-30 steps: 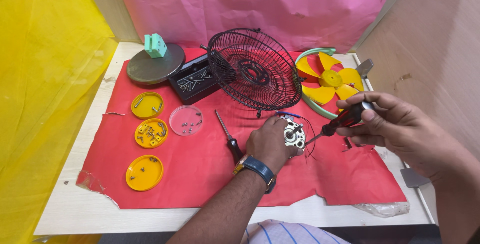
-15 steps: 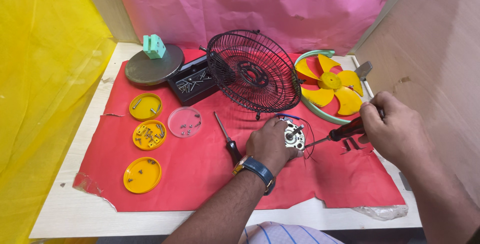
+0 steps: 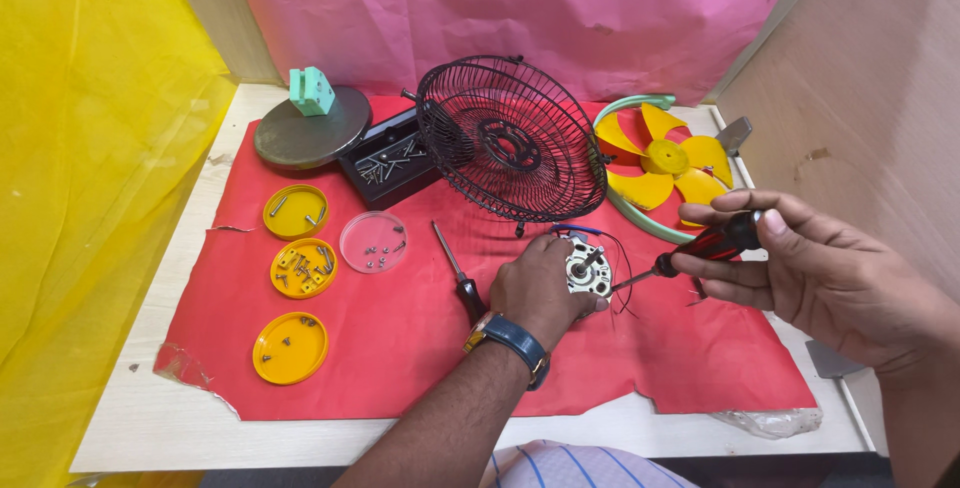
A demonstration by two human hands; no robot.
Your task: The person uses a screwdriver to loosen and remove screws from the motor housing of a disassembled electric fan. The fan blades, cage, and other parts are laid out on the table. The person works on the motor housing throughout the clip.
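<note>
My left hand (image 3: 537, 288) grips a small silver fan motor (image 3: 586, 269) with red, black and blue wires, pressing it down on the red mat (image 3: 400, 348). My right hand (image 3: 800, 268) holds a screwdriver with a red and black handle (image 3: 712, 243); its tip points left and touches the motor's side. A blue watch sits on my left wrist. A black wire fan grille (image 3: 510, 138) stands tilted just behind the motor.
A second screwdriver (image 3: 455, 270) lies left of my left hand. Three yellow lids (image 3: 295, 212) and a clear dish (image 3: 373, 242) hold screws. A black screw box (image 3: 385, 160), a round grey base (image 3: 310, 128) and yellow fan blades (image 3: 665, 160) sit at the back.
My right hand has swung the screwdriver so that its tip now meets the motor. My left hand has stayed on the motor.
</note>
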